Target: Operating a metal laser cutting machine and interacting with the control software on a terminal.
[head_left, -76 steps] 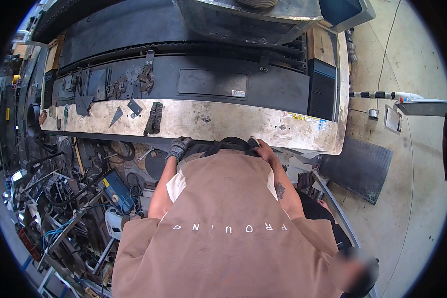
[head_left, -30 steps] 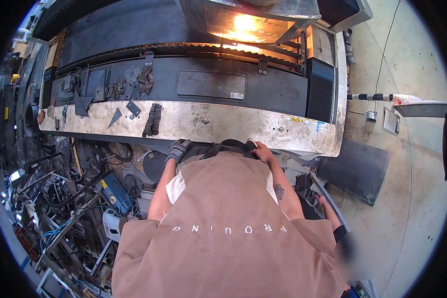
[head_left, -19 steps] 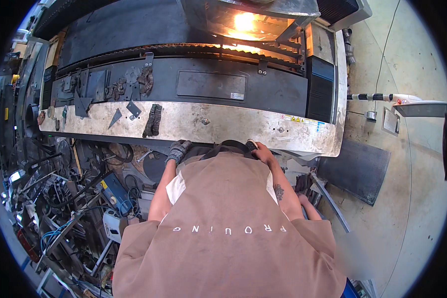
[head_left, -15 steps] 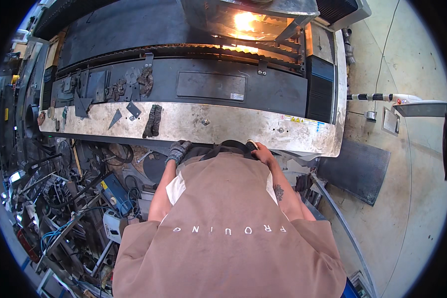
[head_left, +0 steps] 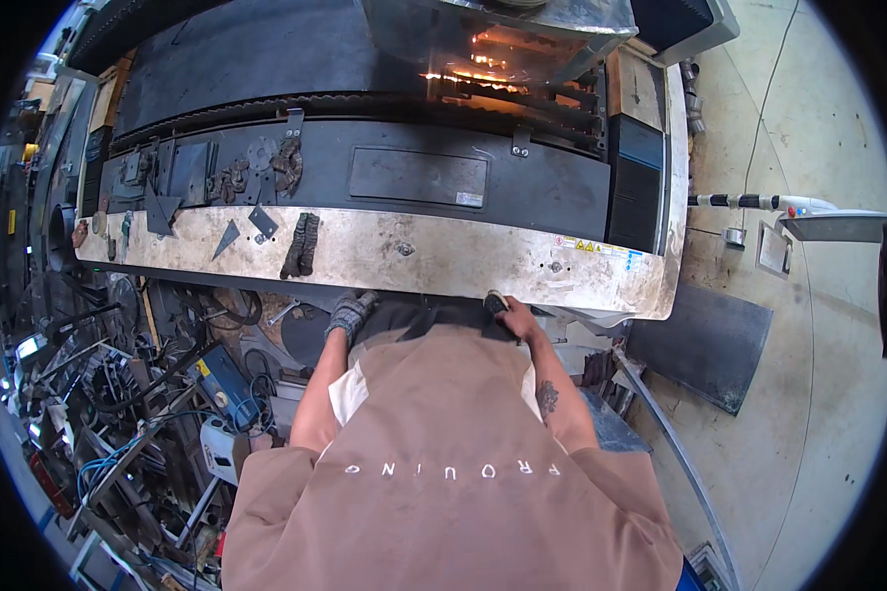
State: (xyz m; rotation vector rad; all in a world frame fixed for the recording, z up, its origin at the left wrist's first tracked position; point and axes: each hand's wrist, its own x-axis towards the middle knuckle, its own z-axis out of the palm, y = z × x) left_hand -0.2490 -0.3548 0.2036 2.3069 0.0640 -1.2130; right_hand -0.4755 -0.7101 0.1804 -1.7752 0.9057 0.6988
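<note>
My left hand (head_left: 350, 315), in a grey work glove, rests at my waist just below the front edge of the worn white machine ledge (head_left: 434, 258). My right hand (head_left: 512, 317) is bare and sits at the same height, against the dark cloth at my waist, with a small dark round thing (head_left: 495, 300) at its fingertips. Whether either hand grips anything is hidden by my brown shirt. Behind the ledge, an orange glow (head_left: 483, 74) burns under the cutting machine's grey hood.
Small cut metal shapes (head_left: 229, 236) and a pair of dark gloves (head_left: 300, 244) lie on the ledge at left. Scrap metal, cables and a blue box (head_left: 222, 379) crowd the floor to my left. A dark floor mat (head_left: 705, 350) and a long metal strip (head_left: 675, 458) lie at right.
The machine's hood was dark 2.5 s ago, then glowed bright orange; now the glow is dimmer and lower. Both hands stay at my waist.
</note>
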